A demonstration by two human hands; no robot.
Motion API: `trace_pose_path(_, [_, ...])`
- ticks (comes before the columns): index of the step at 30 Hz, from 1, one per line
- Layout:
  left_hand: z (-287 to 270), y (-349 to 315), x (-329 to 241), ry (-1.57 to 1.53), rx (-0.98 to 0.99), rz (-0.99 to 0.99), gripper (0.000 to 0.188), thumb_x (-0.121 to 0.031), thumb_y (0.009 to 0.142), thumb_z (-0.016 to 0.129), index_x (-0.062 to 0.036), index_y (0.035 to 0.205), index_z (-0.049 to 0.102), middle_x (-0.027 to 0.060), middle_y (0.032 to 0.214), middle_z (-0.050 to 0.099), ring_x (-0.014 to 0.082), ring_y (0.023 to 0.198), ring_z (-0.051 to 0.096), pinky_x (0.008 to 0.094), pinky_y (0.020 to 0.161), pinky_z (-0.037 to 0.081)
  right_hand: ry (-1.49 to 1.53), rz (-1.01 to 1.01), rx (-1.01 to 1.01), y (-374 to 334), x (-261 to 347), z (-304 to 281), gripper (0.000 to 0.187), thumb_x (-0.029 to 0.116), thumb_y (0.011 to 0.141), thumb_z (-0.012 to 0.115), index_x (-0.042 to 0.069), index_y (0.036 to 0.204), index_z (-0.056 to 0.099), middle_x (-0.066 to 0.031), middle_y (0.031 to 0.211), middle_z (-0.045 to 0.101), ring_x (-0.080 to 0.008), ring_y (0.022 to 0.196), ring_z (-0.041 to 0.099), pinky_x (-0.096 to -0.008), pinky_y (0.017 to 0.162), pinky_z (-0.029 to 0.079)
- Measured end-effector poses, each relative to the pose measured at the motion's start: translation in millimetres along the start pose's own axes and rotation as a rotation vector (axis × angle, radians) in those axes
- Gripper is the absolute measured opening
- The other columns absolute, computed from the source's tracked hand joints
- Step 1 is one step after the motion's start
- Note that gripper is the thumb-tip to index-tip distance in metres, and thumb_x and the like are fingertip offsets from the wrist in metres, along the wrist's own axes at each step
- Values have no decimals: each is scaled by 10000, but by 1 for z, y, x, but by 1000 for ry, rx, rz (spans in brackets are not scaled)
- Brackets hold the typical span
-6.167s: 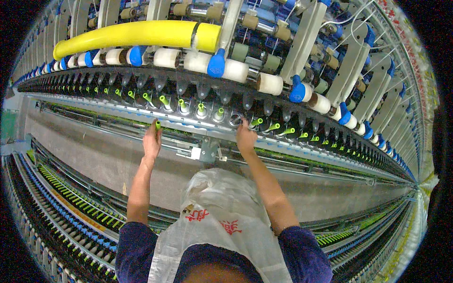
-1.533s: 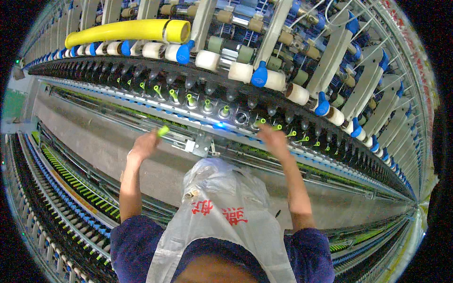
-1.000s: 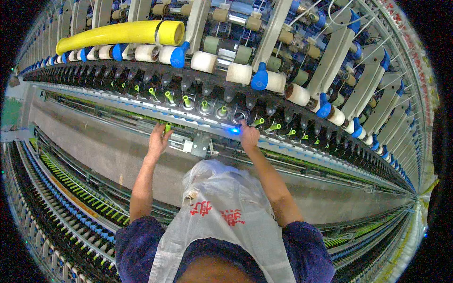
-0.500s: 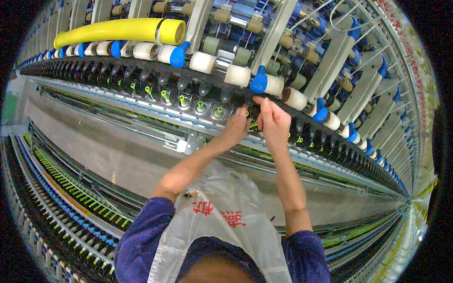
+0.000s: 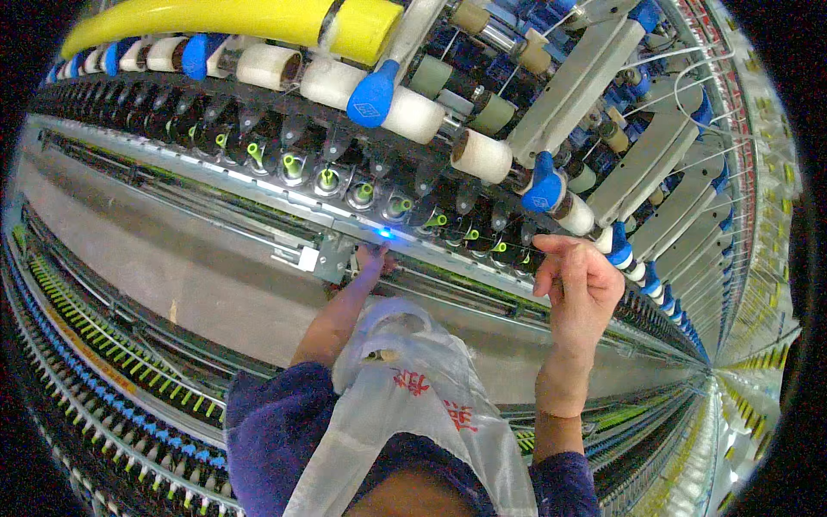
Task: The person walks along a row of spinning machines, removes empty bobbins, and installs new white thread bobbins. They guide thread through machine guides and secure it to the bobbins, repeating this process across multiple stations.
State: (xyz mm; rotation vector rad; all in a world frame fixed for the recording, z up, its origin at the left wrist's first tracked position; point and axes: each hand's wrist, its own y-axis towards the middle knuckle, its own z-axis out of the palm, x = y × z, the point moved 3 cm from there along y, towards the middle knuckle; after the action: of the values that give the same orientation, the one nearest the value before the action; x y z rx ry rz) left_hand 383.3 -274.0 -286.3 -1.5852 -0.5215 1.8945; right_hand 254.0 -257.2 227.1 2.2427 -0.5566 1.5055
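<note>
My left hand (image 5: 374, 257) reaches to the metal rail under the spindle row, its fingers stretched out just below a glowing blue light (image 5: 385, 233). Whether it presses on the rail is hard to see. Over to the right, my right hand (image 5: 584, 280) is raised in front of the spindles with its fingers curled in and the index finger bent forward. A faint thin line, perhaps yarn, runs near its fingertips; what they hold cannot be made out. Between the hands runs a row of spindles with yellow-green tops (image 5: 399, 206) in black housings.
Above the spindles are white rollers (image 5: 480, 156) with blue clips (image 5: 373, 95) and slanting grey arms (image 5: 575, 82). A thick yellow tube (image 5: 233, 28) lies across the rollers at upper left. Behind me stands another machine row (image 5: 112, 345) across the floor aisle (image 5: 172, 258).
Both hands were together at one spindle. My left hand has dropped down to the rail, while my right has moved away to the right. The blue light now shows; the view has shifted.
</note>
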Motion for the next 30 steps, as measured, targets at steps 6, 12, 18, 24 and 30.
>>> trace_pose_path(6, [-21,77,110,862,16,187,205,-207,819,569,-34,894,651,175,920,642,325,766,653,433,646,526,-132,28,-33,1,-25,-8,301,224,956,501,-32,945,658,-13,621,590,-23,500,423,-180,463,321])
trace_pose_path(12, [10,15,72,1452,585,435,226,-220,807,567,-48,932,643,183,870,645,332,787,638,476,696,494,-403,199,211,-29,-208,73,169,210,907,592,50,869,631,3,676,599,-73,620,568,-222,530,435])
trace_pose_path(18, [80,-111,-122,888,694,870,257,-314,866,577,-89,949,668,121,946,660,305,838,631,420,754,504,-531,-131,322,-19,-133,33,217,170,844,658,59,1022,602,-59,822,630,-127,736,590,-252,613,468])
trace_pose_path(24, [136,-157,-271,300,555,1110,299,-276,820,637,-31,989,669,178,1141,607,333,987,615,398,854,494,-1611,-168,-3,73,10,-31,180,246,801,650,97,902,662,-103,786,661,-339,729,631,-426,665,495])
trace_pose_path(30, [135,-122,-273,363,455,883,305,-311,798,642,-32,909,692,178,847,668,311,782,661,389,727,521,-1187,-391,48,118,-30,-11,270,224,741,693,3,874,612,-178,835,628,-352,805,602,-379,720,460])
